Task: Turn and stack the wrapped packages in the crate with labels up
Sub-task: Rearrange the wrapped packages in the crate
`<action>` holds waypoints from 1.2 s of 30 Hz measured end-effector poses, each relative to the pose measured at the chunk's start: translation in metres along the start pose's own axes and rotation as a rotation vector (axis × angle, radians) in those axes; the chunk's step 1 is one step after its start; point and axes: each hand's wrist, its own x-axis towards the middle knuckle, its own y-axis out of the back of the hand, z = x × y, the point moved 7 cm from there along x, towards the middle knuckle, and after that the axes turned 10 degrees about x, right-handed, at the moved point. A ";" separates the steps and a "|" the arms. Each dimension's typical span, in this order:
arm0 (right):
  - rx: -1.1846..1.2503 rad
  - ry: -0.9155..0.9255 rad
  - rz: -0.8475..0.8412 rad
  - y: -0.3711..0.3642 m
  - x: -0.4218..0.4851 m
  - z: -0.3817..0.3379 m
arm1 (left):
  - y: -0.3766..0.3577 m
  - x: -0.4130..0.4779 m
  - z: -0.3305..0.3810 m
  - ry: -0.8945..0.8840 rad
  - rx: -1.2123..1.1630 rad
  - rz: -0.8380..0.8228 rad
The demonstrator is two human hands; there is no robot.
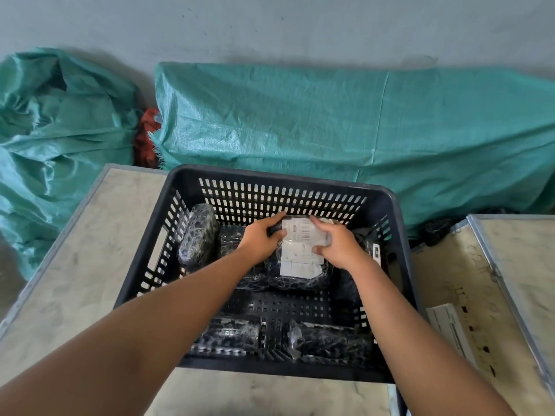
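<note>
A black slotted crate stands on a pale table. Inside it lie several black packages in clear wrap. One package sits at the middle back, its white barcode label facing up. My left hand grips its far left edge and my right hand holds its right side, thumb on the label. Another package stands on edge against the left wall. Two more lie flat at the front, one left and one right. A further package with a label strip leans at the right wall.
The table extends left and in front of the crate. A second metal-edged board with a white strip lies to the right. Green woven sacks and a red bundle rest against the grey wall behind.
</note>
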 end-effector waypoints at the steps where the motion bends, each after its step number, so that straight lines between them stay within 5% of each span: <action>1: -0.022 -0.011 0.009 -0.001 0.003 0.001 | -0.003 0.001 0.000 0.006 0.018 0.003; 6: -0.133 -0.096 0.067 -0.003 0.013 0.018 | -0.031 -0.003 0.008 -0.035 0.144 -0.158; 15: -0.490 -0.315 -0.184 -0.042 0.022 0.035 | -0.079 -0.024 -0.007 -0.091 0.523 -0.451; 20: -0.810 -0.257 -0.244 -0.056 0.014 0.038 | -0.088 -0.035 -0.022 -0.128 0.704 -0.417; 27: -0.388 -0.031 -0.147 -0.040 -0.011 0.003 | -0.091 -0.041 -0.020 -0.140 0.900 -0.324; 31: -0.386 0.156 0.172 0.007 -0.041 -0.025 | -0.089 -0.043 -0.027 -0.167 0.844 -0.332; 36: -0.573 -0.084 0.359 0.032 -0.075 -0.006 | -0.088 -0.041 -0.031 -0.224 0.836 -0.309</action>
